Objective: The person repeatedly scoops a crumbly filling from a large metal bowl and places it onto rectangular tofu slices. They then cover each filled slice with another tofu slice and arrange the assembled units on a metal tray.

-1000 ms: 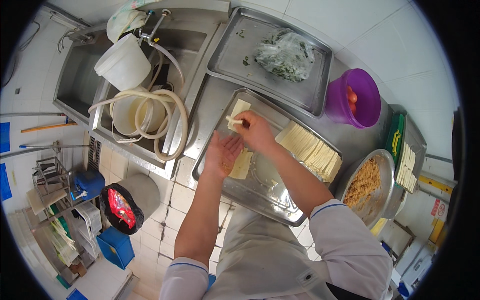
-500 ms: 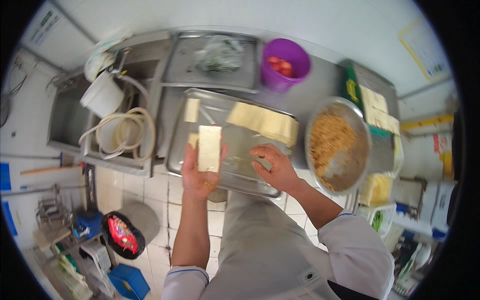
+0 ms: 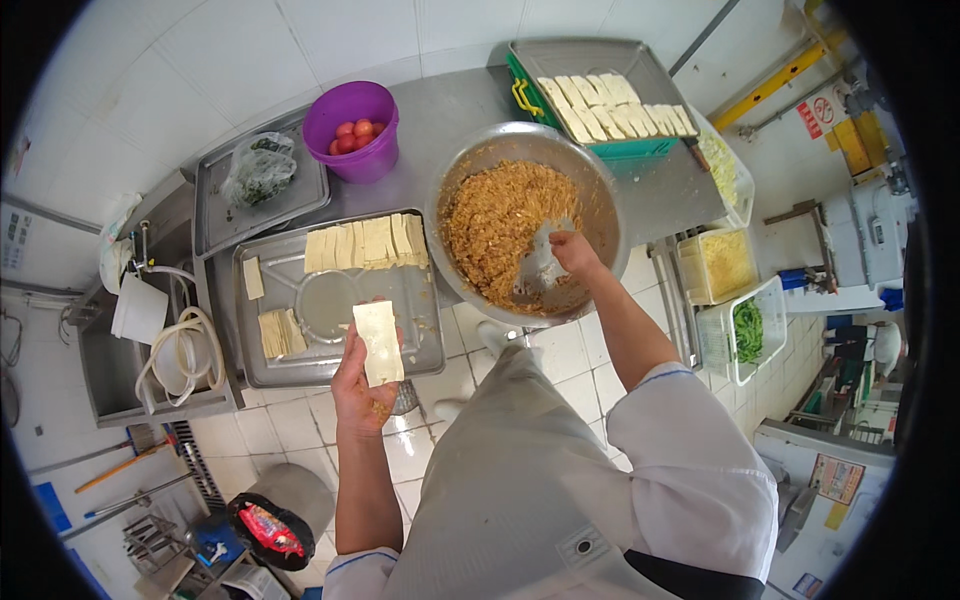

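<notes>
My left hand (image 3: 362, 392) holds up a pale yellow rectangular slab (image 3: 378, 343) that looks like tofu, its fingers behind and along the edges. My right hand (image 3: 572, 253) is in a large steel bowl (image 3: 607, 205), beside brown minced filling (image 3: 505, 220). Its fingers are closed; what they grip, if anything, cannot be made out against the greyish patch below. Left of the bowl, a metal tray (image 3: 425, 345) carries a row of similar slabs (image 3: 362, 243), a small stack (image 3: 282, 333) and a single piece (image 3: 253, 278).
A purple bucket (image 3: 375, 165) of tomatoes stands behind the tray. More slabs (image 3: 610, 105) lie on a tray over a green crate (image 3: 640, 148) at the far right. A sink (image 3: 105, 340) with a coiled hose is left; tubs of shredded food (image 3: 725, 265) and greens (image 3: 747, 330) stand right.
My right hand has moved from over the tray into the steel bowl, and its fingers have closed. My left hand still holds the slab. The view has shifted right.
</notes>
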Demonstrator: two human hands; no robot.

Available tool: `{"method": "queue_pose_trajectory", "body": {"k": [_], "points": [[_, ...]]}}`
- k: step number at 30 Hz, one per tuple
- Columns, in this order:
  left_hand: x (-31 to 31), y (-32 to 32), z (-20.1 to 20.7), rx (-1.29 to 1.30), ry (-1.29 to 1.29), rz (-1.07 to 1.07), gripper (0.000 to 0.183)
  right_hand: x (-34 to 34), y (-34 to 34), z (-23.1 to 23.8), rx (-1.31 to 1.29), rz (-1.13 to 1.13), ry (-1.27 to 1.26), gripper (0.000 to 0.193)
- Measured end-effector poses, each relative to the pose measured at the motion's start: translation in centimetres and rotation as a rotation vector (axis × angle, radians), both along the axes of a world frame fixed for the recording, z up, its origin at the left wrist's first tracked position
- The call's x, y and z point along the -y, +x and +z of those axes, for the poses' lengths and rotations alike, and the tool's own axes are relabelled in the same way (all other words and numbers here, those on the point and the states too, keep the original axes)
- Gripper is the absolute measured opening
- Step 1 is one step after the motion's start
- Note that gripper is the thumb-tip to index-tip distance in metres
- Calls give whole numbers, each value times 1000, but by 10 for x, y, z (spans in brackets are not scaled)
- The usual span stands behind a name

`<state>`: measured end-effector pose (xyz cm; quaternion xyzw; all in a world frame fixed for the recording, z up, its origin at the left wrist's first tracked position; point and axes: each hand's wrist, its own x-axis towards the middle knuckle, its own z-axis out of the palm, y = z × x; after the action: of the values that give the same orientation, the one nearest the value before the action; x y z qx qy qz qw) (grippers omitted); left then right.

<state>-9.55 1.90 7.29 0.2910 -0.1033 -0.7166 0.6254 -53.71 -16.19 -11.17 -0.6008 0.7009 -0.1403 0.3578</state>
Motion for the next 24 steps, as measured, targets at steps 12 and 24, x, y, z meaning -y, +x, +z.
{"method": "queue_pose_trajectory", "body": {"k": [12,24], "points": [[66,-107,-11,5,195,-27,52,-34,43,-44,201,499,332,34],[111,-160,-64,-26,220,-122,43,-22,37,150,1097,270,485,40]]}}
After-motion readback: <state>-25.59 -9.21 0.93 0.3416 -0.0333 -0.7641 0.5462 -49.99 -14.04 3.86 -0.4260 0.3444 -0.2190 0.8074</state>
